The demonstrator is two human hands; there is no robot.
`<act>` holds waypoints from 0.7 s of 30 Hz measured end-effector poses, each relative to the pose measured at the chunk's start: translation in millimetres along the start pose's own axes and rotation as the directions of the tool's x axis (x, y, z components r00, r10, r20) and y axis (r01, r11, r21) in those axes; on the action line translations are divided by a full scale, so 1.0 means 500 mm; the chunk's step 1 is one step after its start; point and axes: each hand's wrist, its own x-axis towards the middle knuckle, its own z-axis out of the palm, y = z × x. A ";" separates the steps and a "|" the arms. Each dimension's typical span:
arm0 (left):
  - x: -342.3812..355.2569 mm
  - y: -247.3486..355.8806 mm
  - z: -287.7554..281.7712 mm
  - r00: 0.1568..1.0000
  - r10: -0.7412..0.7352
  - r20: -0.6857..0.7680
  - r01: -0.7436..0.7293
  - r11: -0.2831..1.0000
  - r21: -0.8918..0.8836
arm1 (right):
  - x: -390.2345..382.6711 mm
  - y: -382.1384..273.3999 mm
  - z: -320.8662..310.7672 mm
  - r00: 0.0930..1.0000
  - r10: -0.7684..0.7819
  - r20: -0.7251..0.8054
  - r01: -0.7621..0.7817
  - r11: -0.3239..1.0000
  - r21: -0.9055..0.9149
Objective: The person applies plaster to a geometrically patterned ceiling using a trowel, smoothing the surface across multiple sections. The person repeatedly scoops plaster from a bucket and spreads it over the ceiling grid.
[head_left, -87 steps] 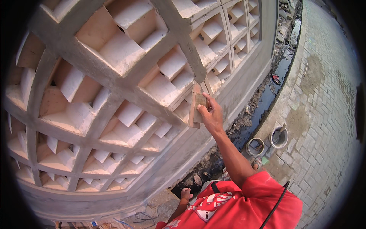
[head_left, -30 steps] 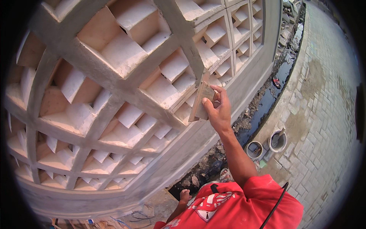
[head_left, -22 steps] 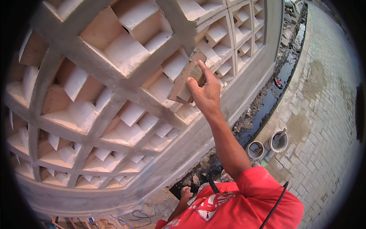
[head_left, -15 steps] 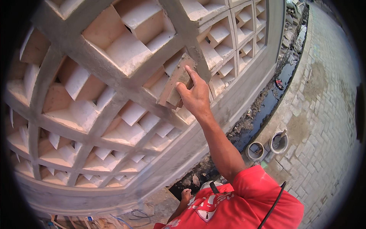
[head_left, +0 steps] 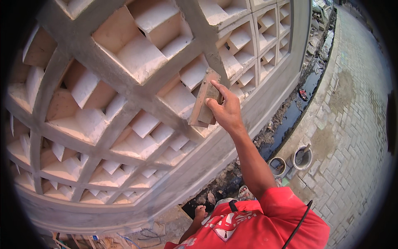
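Observation:
My right hand is closed round the handle of a plastering trowel, a long flat plate smeared with grey mortar. The index finger stretches along its back. The trowel is held at a slant in front of the grey plastered grid of a breeze-block wall, by the lower edge of one opening; whether its face touches the plaster is hidden. Low beside my body hangs my left hand, away from the wall, with its fingers curled in. It is too small to see whether anything is inside.
Along the wall's foot runs a ditch with dark water and rubble. Two buckets stand at the edge of the block paving, the nearer to the right with a tool in it. A black cable crosses my red shirt.
My right hand has shifted right with the trowel, uncovering more of the opening behind it. The trowel has turned a little more upright. My left hand has barely moved.

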 end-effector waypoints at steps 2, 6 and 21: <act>0.015 -0.003 0.003 0.999 0.035 0.003 -0.035 0.999 -0.032 | 0.017 -0.016 -0.017 0.996 -0.056 -0.067 0.059 0.998 0.039; 0.032 0.000 0.013 0.997 0.073 0.007 -0.073 0.996 -0.055 | 0.090 -0.026 -0.033 0.996 -0.084 0.014 0.085 0.995 -0.060; -0.014 -0.031 0.069 1.000 0.012 -0.017 -0.014 0.994 -0.106 | 0.108 -0.030 -0.153 0.889 -0.303 0.342 0.446 0.737 -0.508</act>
